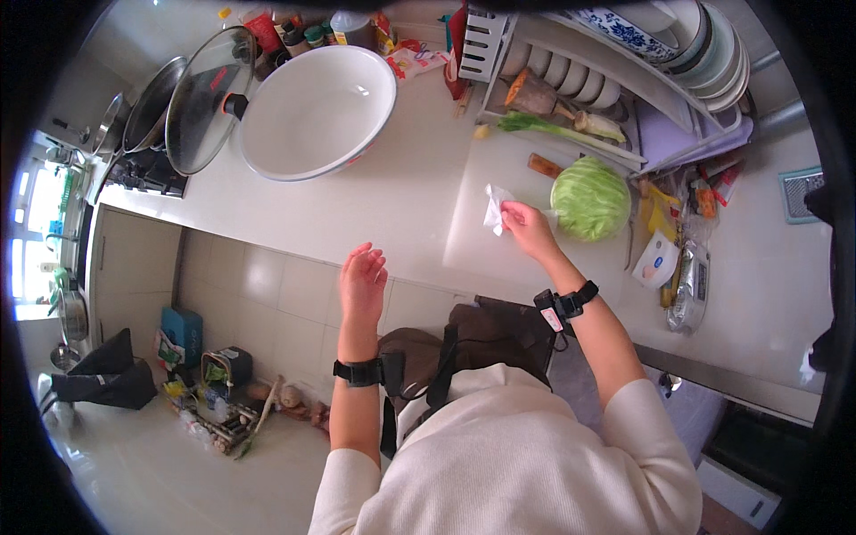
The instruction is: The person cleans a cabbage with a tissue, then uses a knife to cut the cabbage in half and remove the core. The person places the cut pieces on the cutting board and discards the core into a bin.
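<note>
My right hand (pixel 529 231) pinches a crumpled white tissue (pixel 495 210) above the white cutting board (pixel 468 247). Just right of that hand, a round green cabbage (pixel 590 199) sits on the board. A wooden handle (pixel 545 166), probably a kitchen knife's, sticks out behind the cabbage; the rest of it is hidden. My left hand (pixel 363 284) hovers by the counter's front edge, holding nothing, its fingers loosely curled. Beyond it, a large white enamel basin (pixel 317 114) stands on the counter (pixel 401 180). Each wrist wears a black strap.
At the back right, a dish rack (pixel 595 50) holds bowls and plates, with a leek (pixel 568 134) before it. A tissue pack (pixel 657 259) and wrapped goods lie right of the cabbage. A glass lid (pixel 210 100) leans by the basin's left side, near the stove (pixel 147 175).
</note>
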### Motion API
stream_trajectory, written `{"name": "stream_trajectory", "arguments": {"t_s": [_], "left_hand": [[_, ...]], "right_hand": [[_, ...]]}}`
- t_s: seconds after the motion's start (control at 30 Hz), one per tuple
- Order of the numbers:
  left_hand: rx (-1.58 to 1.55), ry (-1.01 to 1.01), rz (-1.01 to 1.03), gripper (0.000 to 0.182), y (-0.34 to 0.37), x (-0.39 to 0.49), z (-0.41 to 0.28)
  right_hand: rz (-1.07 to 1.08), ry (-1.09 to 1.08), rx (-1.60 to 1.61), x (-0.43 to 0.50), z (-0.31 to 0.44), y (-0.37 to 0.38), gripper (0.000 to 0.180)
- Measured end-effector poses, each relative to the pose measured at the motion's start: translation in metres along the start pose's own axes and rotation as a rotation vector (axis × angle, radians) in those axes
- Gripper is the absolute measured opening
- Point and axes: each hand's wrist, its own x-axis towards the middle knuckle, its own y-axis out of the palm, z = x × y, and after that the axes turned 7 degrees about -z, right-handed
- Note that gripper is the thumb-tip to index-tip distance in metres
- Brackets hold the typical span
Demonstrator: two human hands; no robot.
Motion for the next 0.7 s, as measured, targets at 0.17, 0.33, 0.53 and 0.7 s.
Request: {"name": "stream_trajectory", "arguments": {"t_s": [0.17, 0.33, 0.53, 0.7], "left_hand": [[0.086, 0.013, 0.084, 0.022, 0.047, 0.001, 0.028], [0.122, -0.324, 0.553, 0.028, 0.148, 0.025, 0.084], [0.315, -0.396, 0.329, 0.036, 0.185, 0.062, 0.114], [0.380, -0.442, 0.447, 0.034, 0.186, 0.069, 0.110]], "right_hand": [[-0.011, 0.419, 0.711, 0.010, -0.007, -0.011, 0.029], [-0.017, 0.570, 0.828, 0.016, -0.014, -0.015, 0.023], [-0.249, -0.016, 0.064, -0.032, -0.009, -0.011, 0.035], [-0.237, -0.196, -0.557, -0.067, 0.001, -0.001, 0.054]]}}
